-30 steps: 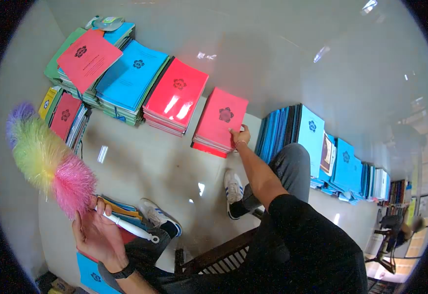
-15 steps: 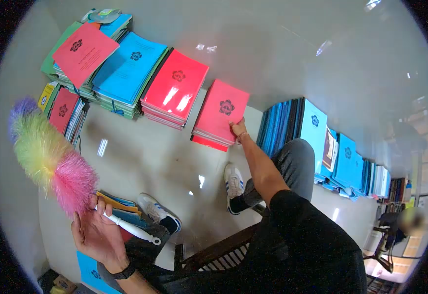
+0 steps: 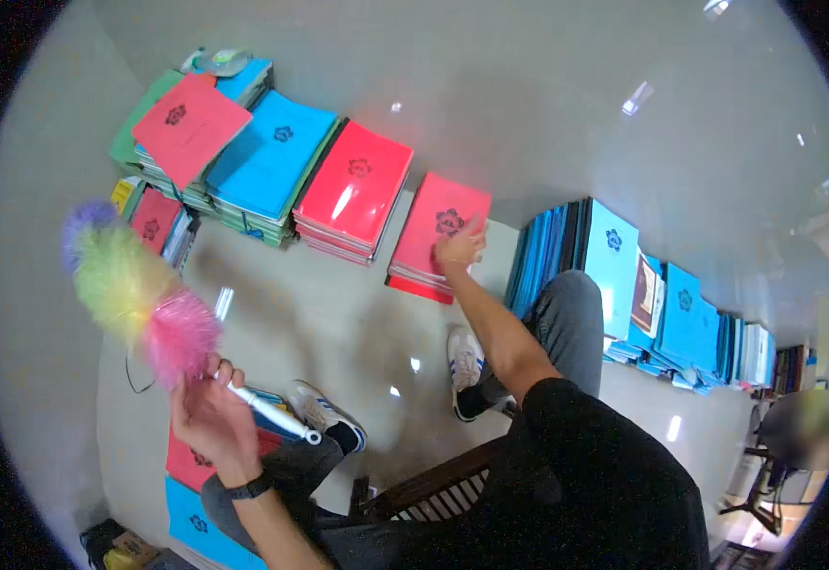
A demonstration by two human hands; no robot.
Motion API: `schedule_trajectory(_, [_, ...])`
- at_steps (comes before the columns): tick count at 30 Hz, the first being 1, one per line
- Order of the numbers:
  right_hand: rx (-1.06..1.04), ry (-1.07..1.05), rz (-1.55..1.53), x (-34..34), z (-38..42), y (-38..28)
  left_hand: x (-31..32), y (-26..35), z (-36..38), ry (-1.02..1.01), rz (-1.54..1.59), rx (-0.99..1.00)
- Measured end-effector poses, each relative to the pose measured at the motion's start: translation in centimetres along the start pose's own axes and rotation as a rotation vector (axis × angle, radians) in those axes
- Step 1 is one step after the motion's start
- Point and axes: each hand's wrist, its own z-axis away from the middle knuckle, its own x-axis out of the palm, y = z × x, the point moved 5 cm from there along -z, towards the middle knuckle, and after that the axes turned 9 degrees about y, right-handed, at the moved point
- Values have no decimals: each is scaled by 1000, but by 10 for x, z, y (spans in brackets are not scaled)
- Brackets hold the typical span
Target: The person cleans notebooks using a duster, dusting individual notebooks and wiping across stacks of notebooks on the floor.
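The right hand [image 3: 459,249] lies with fingers spread flat on the top cover of the small red booklet stack [image 3: 438,237], gripping nothing. Just beside it stands a taller red stack [image 3: 352,193]. The left hand [image 3: 213,421] is closed around the white handle of a rainbow duster [image 3: 139,299]. Pressing sideways could likely slide the glossy top booklets off.
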Motion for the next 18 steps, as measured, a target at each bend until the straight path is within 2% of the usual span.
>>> schedule_trajectory(3, [-356, 64, 99, -5, 53, -78, -8, -2, -8, -5, 65, -30])
schedule_trajectory(5, [-609, -173, -61, -23, 99, -128, -15, -5, -13, -12, 74, -55])
schedule_trajectory(6, [-635, -181, -79, -36, 105, -139, -17, -7, -16, 20, 38, 7])
schedule_trajectory(7, [-515, -724, -332, -30, 127, -149, -23, -7, -21, 75, -3, 94])
schedule_trajectory(8, [-370, -1308, -552, -28, 171, -165, -37, -16, -29, 40, -45, 155])
schedule_trajectory(9, [-247, -1515, -627, -53, 200, -164, -49, -24, -37, 81, -225, 291])
schedule_trajectory(10, [-364, -1612, -543, -84, 226, -169, -46, -32, -33, 153, -365, 317])
schedule_trajectory(11, [-603, -1699, -416, -111, 246, -172, -36, -36, -23, 104, -383, 354])
schedule_trajectory(12, [-662, -1632, -358, -168, 267, -177, -41, -50, -26, 141, -435, 320])
schedule_trajectory(13, [-700, -1542, -470, -171, 279, -163, -24, -60, -10, 196, -194, 137])
schedule_trajectory(14, [-841, -1490, -433, -194, 293, -159, -8, -64, -8, 175, -111, 181])
schedule_trajectory(15, [-967, -1412, -403, -219, 295, -151, -3, -68, -4, 125, -187, 206])
schedule_trajectory(16, [-892, -1438, -526, -204, 294, -128, 4, -73, 4, 100, -216, 222])
schedule_trajectory(18, [-786, -1236, -463, -227, 286, -118, 21, -82, 19, 23, -240, 235])
